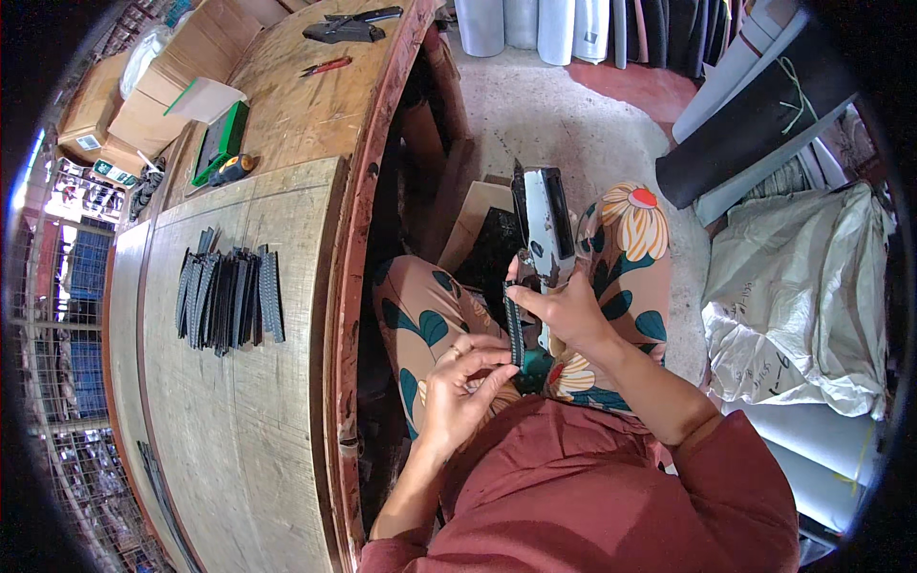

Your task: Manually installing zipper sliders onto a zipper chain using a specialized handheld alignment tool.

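Note:
My left hand has its thumb and fingertips closed on the lower end of a narrow dark strip with light stitch-like marks. The strip stands lengthwise over my lap. At its upper end, the thumb and forefinger of my right hand pinch it. The same hand is closed around a worn white-and-black hand stapler, whose long head points away from me. Part of its handle shows below the hand; the rest is hidden by my fingers. On the table to the left lies a pile of similar dark strips.
The wooden table has a raised edge beside my left arm. Farther along it are a green tray, red-handled pliers, a black tool and cardboard boxes. Rolled sheets and a white sack stand right.

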Demonstrator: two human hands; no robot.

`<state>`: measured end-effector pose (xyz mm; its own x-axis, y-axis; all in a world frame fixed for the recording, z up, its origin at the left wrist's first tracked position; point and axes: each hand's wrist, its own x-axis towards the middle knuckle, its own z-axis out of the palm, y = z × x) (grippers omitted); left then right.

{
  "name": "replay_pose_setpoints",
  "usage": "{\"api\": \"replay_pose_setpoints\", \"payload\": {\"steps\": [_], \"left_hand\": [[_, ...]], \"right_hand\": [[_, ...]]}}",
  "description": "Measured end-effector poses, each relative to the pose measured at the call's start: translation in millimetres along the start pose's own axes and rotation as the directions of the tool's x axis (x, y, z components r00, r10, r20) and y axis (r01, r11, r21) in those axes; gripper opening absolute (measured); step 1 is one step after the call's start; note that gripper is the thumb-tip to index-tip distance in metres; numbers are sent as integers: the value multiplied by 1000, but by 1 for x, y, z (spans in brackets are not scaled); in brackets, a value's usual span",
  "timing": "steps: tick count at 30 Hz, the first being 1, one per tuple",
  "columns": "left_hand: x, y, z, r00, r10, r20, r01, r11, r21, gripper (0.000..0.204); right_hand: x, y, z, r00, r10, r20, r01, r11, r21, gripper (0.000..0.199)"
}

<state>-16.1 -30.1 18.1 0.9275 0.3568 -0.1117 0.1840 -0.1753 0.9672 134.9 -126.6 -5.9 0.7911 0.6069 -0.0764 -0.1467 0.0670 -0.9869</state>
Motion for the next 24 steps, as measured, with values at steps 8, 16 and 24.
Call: {"api": "replay_pose_setpoints", "payload": {"steps": [8,16,24], "left_hand": [[17,13,-8,916,401,-34,-383,895,226,11],[39,5,-18,938,-272,-213,102,808,-580,11],[45,1,-12,930,-336,-150,165,746,-646,14]], "right_hand": [[-6,7,-7,992,90,87,-85,995,-58,21],[-18,-5,-10,957,-188,219,207,976,-67,28],[-16,-13,-13,863,-335,378,390,917,-80,33]]}}
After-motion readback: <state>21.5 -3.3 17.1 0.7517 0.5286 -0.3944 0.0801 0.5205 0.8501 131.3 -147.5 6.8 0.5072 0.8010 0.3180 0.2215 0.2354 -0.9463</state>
